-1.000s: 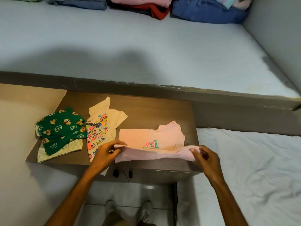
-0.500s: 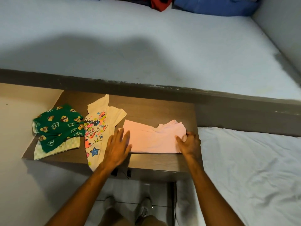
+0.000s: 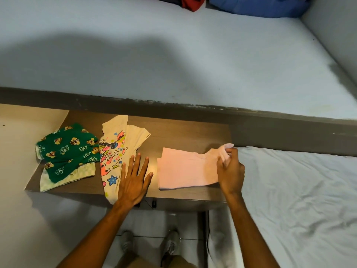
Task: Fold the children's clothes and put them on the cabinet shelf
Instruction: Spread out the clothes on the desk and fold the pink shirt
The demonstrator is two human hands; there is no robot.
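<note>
Left hand slid off pink shirt.

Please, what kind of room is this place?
Probably a bedroom at home. A mattress lies behind a low wooden cabinet, a white sheet is at the right, and children's clothes lie on the cabinet, such as the pink shirt that the right hand holds.

Brown cabinet top (three garments)
</note>
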